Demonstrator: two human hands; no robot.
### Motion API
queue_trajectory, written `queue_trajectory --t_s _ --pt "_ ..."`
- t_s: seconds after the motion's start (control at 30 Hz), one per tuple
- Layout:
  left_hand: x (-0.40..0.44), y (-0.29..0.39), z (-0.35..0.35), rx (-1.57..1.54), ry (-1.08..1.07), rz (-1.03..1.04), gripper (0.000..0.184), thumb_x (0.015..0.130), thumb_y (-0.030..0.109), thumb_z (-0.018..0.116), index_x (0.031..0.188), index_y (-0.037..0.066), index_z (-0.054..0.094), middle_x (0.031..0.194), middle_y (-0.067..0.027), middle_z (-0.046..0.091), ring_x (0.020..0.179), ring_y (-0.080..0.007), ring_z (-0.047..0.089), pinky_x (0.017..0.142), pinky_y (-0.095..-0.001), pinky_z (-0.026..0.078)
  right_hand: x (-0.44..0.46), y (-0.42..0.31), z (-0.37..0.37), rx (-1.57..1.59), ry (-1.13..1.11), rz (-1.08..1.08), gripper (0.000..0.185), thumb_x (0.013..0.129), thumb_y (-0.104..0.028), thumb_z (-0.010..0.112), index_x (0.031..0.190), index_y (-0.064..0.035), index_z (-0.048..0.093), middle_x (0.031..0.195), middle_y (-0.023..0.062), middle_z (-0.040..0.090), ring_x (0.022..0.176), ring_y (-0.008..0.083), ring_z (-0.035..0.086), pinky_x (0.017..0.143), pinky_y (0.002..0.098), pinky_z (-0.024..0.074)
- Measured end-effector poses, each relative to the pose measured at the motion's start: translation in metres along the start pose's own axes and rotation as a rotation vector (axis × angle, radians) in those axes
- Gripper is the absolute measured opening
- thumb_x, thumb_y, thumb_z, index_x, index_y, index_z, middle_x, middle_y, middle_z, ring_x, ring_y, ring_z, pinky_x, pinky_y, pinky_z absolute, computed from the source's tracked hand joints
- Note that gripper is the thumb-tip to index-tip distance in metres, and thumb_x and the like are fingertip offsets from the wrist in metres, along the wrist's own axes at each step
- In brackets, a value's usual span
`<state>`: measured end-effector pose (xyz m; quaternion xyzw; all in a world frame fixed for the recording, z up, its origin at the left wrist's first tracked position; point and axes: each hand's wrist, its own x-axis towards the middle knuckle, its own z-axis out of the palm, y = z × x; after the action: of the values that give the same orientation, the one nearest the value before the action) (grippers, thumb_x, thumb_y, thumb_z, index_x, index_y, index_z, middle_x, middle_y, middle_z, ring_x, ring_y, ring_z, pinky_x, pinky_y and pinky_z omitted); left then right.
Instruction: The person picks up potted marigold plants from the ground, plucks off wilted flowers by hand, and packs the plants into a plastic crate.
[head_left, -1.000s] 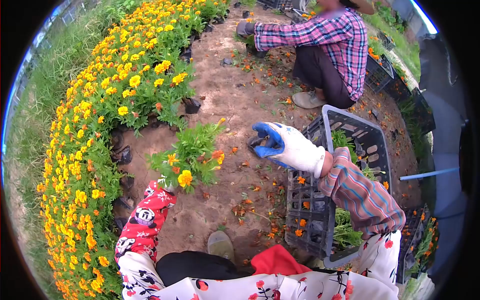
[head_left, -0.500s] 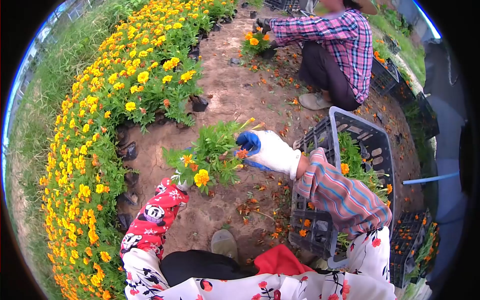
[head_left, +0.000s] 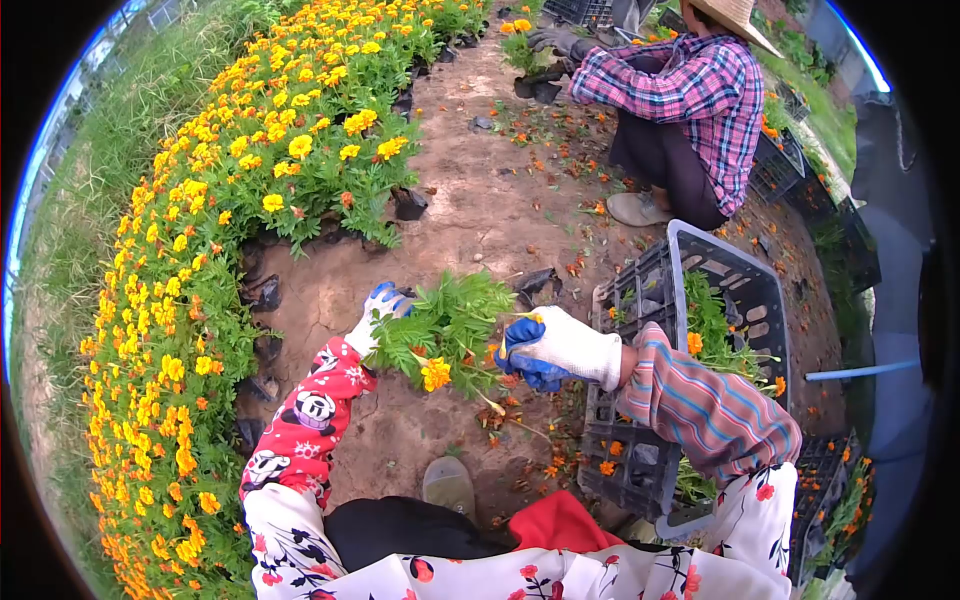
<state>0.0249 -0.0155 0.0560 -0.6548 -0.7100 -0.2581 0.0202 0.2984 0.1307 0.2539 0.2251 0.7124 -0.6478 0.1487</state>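
Observation:
A marigold plant (head_left: 445, 325) with green leaves and a yellow-orange bloom is between my hands, above the soil. My left hand (head_left: 378, 318), in a white and blue glove, closes on the plant's left side, its fingers partly behind the leaves. On the right, my right hand (head_left: 560, 348), gloved alike, is closed at the plant's edge around marigold flower heads, with bits of orange and yellow showing by the fingers. A crumpled black pot bag (head_left: 538, 286) shows just behind the plant; whether it belongs to this plant I cannot tell. One withered flower head (head_left: 492, 403) hangs or drops below.
A dense bed of potted marigolds (head_left: 165, 370) lines the left. Beside my right arm stands a black plastic crate (head_left: 630, 465) with plants inside. Ahead, a co-worker (head_left: 700, 95) in a plaid shirt squats, holding another potted plant (head_left: 530, 60). Petals litter the soil.
My right hand has moved slightly right and down, its fingers now curled tighter. My left hand has risen and shows more clearly beside the plant. The co-worker's hands and plant have moved farther off.

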Motion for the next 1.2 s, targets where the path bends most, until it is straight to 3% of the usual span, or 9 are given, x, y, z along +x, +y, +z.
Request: queue_trajectory --t_s 0.13,0.3,0.4,0.47,0.57,0.83,0.93,1.13,1.2 --pt "-0.008 -0.020 0.000 0.055 0.009 -0.044 0.038 0.068 0.034 0.062 0.098 0.010 0.059 0.088 -0.0080 0.058 0.079 -0.0275 0.054 0.069 -0.0402 0.042 -0.045 -0.005 -0.033 0.225 -0.040 -0.086 0.019 0.083 -0.017 0.060 0.090 0.0008 0.063 0.074 0.0062 0.064 0.052 0.0097 0.057 0.044 0.0219 0.0459" --pt "-0.009 -0.025 0.003 0.025 0.028 -0.079 0.039 0.069 0.035 0.061 0.100 0.010 0.059 0.089 -0.0086 0.058 0.080 -0.0278 0.053 0.069 -0.0403 0.042 -0.041 -0.028 -0.028 -0.096 0.492 -0.410 0.023 0.082 -0.024 0.065 0.089 -0.0022 0.061 0.073 0.0054 0.063 0.065 0.0162 0.061 0.059 0.0298 0.0490" --pt "-0.006 -0.022 0.010 -0.084 0.064 -0.099 0.040 0.070 0.035 0.060 0.100 0.010 0.058 0.090 -0.0089 0.058 0.080 -0.0279 0.053 0.069 -0.0403 0.042 -0.024 -0.043 -0.020 -1.030 0.607 -0.523 0.028 0.080 -0.033 0.061 0.079 -0.0056 0.061 0.073 0.0166 0.061 0.071 0.0325 0.061 0.064 0.0428 0.0480" --pt "0.003 -0.012 0.011 -0.521 0.088 -0.242 0.041 0.070 0.036 0.060 0.101 0.009 0.058 0.091 -0.0091 0.058 0.081 -0.0280 0.053 0.070 -0.0403 0.042 -0.001 -0.036 -0.012 -1.189 0.442 -0.421 0.027 0.081 -0.032 0.060 0.076 -0.0057 0.059 0.069 0.0142 0.059 0.068 0.0312 0.061 0.062 0.0415 0.0471" --pt "0.007 0.017 0.000 -1.974 -0.005 -0.896 0.053 0.088 0.047 0.043 0.119 0.006 0.053 0.113 -0.0134 0.059 0.098 -0.0301 0.057 0.086 -0.0428 0.044 0.027 -0.025 -0.006 -1.303 0.309 -0.379 0.028 0.077 -0.032 0.062 0.080 -0.0043 0.060 0.070 0.0138 0.062 0.069 0.0321 0.062 0.065 0.0424 0.0487" --pt "0.010 0.037 -0.011 -1.790 0.007 -0.888 0.055 0.093 0.042 0.033 0.123 -0.001 0.048 0.120 -0.0174 0.056 0.103 -0.0305 0.057 0.091 -0.0435 0.044 0.046 -0.015 0.002 -1.356 0.237 -0.314 0.021 0.073 -0.025 0.062 0.076 -0.0047 0.062 0.069 0.0156 0.062 0.069 0.0319 0.063 0.063 0.0422 0.0497" --pt "0.010 0.043 -0.019 -1.377 -0.146 -0.454 0.049 0.095 0.035 0.032 0.123 -0.001 0.048 0.119 -0.0168 0.056 0.103 -0.0295 0.058 0.090 -0.0426 0.045 0.045 -0.025 0.000 -1.385 0.272 -0.165 0.038 0.077 -0.041 0.059 0.076 -0.0029 0.067 0.074 0.0155 0.065 0.071 0.0320 0.064 0.064 0.0417 0.0512" --pt "0.007 0.048 -0.028 -2.119 -0.065 -0.598 0.039 0.097 0.020 0.026 0.122 -0.002 0.048 0.119 -0.0163 0.056 0.107 -0.0250 0.056 0.091 -0.0400 0.046 0.060 -0.004 -0.010 -0.987 0.381 -0.152 0.053 0.078 -0.053 0.058 0.081 -0.0011 0.065 0.077 0.0169 0.065 0.078 0.0350 0.063 0.071 0.0413 0.0501" --pt "0.008 0.050 -0.031 -1.596 -0.093 -0.562 0.040 0.097 0.023 0.029 0.123 -0.001 0.048 0.120 -0.0165 0.055 0.108 -0.0249 0.055 0.091 -0.0392 0.045 0.065 0.003 -0.011 -0.916 0.388 -0.195 0.047 0.078 -0.050 0.059 0.081 -0.0028 0.064 0.078 0.0175 0.064 0.080 0.0351 0.062 0.071 0.0418 0.0488"
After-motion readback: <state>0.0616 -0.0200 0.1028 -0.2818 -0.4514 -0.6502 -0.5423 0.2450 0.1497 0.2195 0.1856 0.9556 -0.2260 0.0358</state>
